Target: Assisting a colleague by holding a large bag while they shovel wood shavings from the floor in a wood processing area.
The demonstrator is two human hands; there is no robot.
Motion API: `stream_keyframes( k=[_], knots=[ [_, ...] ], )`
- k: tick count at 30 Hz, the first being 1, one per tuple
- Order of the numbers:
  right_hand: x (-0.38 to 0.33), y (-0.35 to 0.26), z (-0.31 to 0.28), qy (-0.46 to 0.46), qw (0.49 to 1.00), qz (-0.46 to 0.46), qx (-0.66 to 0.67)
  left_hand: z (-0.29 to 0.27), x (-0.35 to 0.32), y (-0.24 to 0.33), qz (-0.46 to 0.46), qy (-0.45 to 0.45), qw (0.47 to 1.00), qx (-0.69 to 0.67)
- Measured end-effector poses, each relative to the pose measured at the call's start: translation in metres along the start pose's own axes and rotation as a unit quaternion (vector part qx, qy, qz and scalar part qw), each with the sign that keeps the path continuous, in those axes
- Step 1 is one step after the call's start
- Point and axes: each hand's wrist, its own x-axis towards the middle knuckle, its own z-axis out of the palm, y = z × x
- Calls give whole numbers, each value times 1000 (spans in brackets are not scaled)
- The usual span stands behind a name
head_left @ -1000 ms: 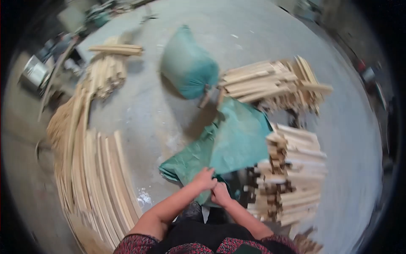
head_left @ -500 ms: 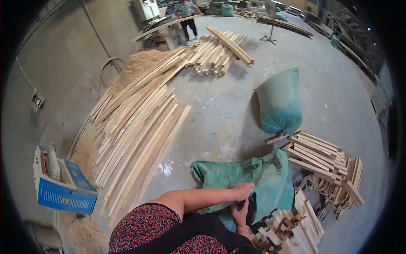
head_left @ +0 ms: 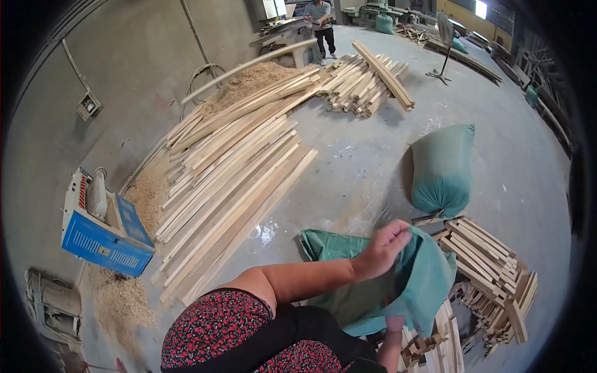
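An unfilled green woven sack hangs loosely in front of me, low over the floor. My left hand reaches across and is closed on the sack's upper edge, fingers pinched together and raised. My right hand is at the sack's lower part. Folds of the cloth cover its fingers, so their grip is hidden. Beneath and beside the sack lie short wood offcuts.
A full tied sack stands ahead right, near stacked short wood strips. Long planks and sawdust spread along the left. A blue machine stands at left. A co-worker is at the far machine.
My left hand has risen, pulling the sack's edge upward. The right hand has gone behind or into the cloth. The far co-worker's long board has tilted downward, and the view has shifted.
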Motion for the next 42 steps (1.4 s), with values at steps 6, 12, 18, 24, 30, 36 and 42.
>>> stream_keyframes(
  k=[6, 12, 18, 24, 30, 36, 42],
  knots=[
    [1, -49, -32, -118, 989, -83, -39, -64, -8, 61, 26, 97, 985, -139],
    [55, -190, -22, -229, 963, 28, 142, -199, -50, 106, 83, 252, 957, -116],
    [56, -255, -4, -294, 919, 108, 239, -387, -122, 126, 126, 457, 877, -77],
    [103, -417, 51, -303, 715, 242, 582, -485, -215, 168, 70, 449, 881, -131],
    [100, -556, 115, -386, 636, 275, 609, -520, -311, 146, -189, 341, 913, -120],
    [110, -639, 166, -437, 519, 311, 666, -499, -348, 118, -213, 160, 950, 161],
    [77, -714, 192, -518, 505, 313, 615, -487, -300, 93, -123, 254, 940, 190]
  ],
)
